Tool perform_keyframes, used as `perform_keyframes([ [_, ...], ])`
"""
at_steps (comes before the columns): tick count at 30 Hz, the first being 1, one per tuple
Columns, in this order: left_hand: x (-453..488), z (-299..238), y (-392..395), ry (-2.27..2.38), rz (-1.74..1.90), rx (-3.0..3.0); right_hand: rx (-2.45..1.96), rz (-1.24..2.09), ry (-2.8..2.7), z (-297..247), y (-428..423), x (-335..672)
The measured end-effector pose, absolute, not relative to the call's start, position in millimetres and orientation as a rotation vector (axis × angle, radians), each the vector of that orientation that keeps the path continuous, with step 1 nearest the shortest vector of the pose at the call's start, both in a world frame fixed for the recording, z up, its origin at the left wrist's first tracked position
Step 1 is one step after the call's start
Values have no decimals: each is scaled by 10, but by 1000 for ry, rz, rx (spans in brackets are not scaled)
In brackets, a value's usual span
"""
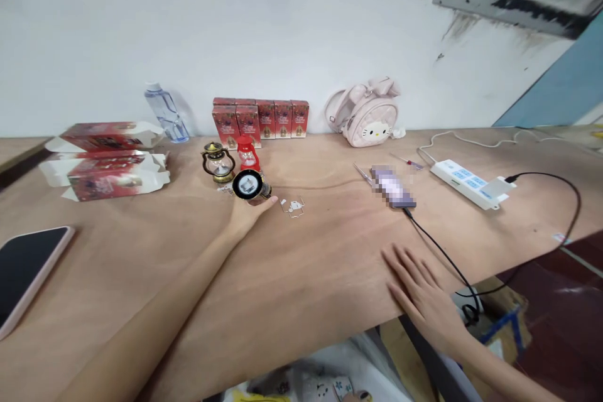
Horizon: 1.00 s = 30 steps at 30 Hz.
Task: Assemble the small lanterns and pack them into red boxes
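Observation:
My left hand [249,210] reaches far across the wooden table [301,264] and is closed around a small black lantern [250,186] lying on its side, its round base toward me. Just behind it stand a bronze lantern [217,162] and a red lantern [247,152], both upright. A small clear-and-white part [294,206] lies just right of my left thumb. My right hand [421,294] rests flat on the table near its front edge, fingers stretched out, holding nothing.
Several red boxes [260,118] stand against the wall, flattened boxes [106,163] lie at the left beside a water bottle [166,113]. A pink backpack [365,114], a phone on a black cable [394,187], a power strip [471,183] and a second phone [26,270] also occupy the table.

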<state>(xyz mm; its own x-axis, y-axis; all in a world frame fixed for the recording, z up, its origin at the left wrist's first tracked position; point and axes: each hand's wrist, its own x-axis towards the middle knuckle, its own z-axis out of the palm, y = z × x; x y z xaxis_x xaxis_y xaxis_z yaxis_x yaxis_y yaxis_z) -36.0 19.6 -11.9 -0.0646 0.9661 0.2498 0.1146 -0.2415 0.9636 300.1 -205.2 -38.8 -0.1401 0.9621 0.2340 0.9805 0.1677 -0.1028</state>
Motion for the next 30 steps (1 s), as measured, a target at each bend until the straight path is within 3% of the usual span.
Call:
perform_keyframes([
  [4,-352,-107,192,1214,1405,1432,-2058,-225,-1837,-658,-2870,3490],
  [7,-358,-124,205,1201,1416,1438,-1836,-80,-1998,-601,-3010,3596],
  [14,-368,-133,217,1198,1457,1450,-1239,-93,-2084,-14,-1512,2754],
  [20,-384,-147,210,1188,1489,1402,-998,-28,-2239,-62,-225,1716],
  [30,-387,-200,241,1201,1473,1412,-1294,-113,-2259,-136,-12,1616],
])
